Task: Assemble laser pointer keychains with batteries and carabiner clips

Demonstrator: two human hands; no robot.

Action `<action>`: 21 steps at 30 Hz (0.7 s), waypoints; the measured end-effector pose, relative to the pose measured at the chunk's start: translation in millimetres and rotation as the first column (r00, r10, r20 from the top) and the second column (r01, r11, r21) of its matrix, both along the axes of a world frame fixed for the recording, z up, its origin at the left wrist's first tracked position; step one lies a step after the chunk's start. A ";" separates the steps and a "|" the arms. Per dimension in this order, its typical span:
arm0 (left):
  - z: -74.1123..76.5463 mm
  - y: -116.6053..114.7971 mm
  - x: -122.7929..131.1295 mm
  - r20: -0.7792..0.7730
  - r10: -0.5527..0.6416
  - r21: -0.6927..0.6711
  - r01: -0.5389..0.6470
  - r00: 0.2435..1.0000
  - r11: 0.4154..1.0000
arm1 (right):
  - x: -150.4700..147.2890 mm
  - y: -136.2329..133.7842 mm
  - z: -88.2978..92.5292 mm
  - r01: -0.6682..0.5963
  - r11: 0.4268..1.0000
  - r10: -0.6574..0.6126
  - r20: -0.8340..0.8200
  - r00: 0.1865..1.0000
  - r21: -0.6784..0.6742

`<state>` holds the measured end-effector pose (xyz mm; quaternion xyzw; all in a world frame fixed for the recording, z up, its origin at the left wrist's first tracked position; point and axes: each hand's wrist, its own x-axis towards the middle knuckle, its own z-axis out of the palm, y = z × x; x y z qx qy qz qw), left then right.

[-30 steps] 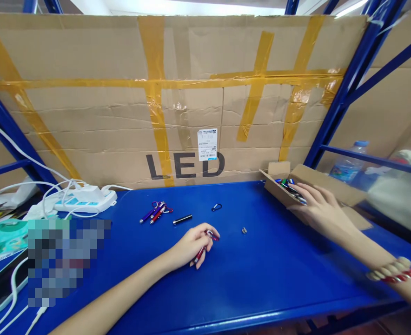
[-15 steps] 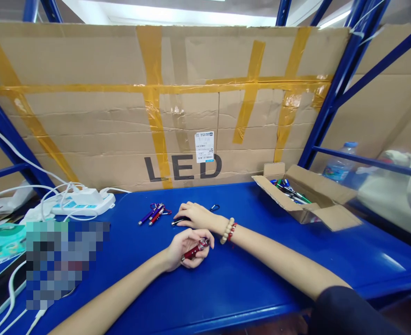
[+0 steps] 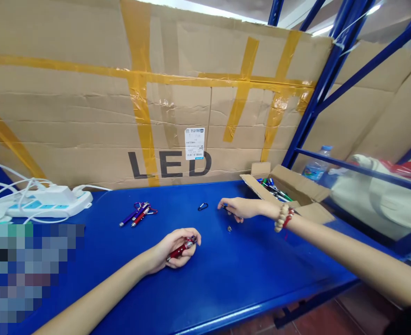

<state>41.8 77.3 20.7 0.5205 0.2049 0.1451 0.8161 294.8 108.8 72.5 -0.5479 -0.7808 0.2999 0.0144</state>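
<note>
My left hand is curled, palm up, around a red metal penlight with a clip at its end. Farther right, my right hand is closed on a dark pen-like item just above the blue table. A black carabiner lies on the table between the hands, toward the back. Below my right hand rests a small metal piece. To the left, purple and red penlights with carabiners lie in a small pile.
An open cardboard box of pens stands at the back right. White power strips with cables lie at the left. Behind the blue table rises a cardboard wall. A bottle stands beyond the blue frame.
My right hand has moved right, toward the box, with the dark item, uncovering the small metal piece. My left hand still holds the red penlight. The view has turned right.
</note>
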 end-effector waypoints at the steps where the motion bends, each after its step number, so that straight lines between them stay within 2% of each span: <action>1: -0.7 0.4 -0.2 0.005 -0.002 -0.003 0.002 1.000 1.000 | 7.8 -3.7 -1.0 0.042 0.999 -0.042 -0.010 0.999 -0.032; 5: -2.3 0.6 -1.2 0.003 0.000 -0.008 0.000 1.000 1.000 | 19.4 -16.2 -12.7 0.175 0.981 -0.183 -0.116 0.976 -0.079; 8: -1.4 -0.1 -1.2 -0.005 0.016 -0.003 -0.016 1.000 1.000 | 13.7 -18.6 -30.1 0.267 0.964 -0.255 -0.293 0.921 0.001; 11: 0.2 -0.3 -0.3 -0.001 0.019 -0.005 -0.019 1.000 1.000 | 7.7 -14.7 -50.4 0.374 0.924 -0.283 -0.507 0.814 0.085; 14: 1.0 0.5 0.4 0.001 0.016 -0.014 -0.016 1.000 1.000 | 8.5 -10.2 -64.8 0.471 0.878 -0.300 -0.674 0.675 0.082; 17: 1.1 1.4 0.5 -0.007 0.024 -0.015 -0.024 1.000 1.000 | 14.0 -10.2 -65.0 0.528 0.847 -0.290 -0.774 0.562 0.066; 21: 2.2 0.8 0.8 -0.018 0.068 -0.012 -0.068 0.998 0.998 | 23.0 -15.7 -48.8 0.496 0.867 -0.255 -0.809 0.529 0.051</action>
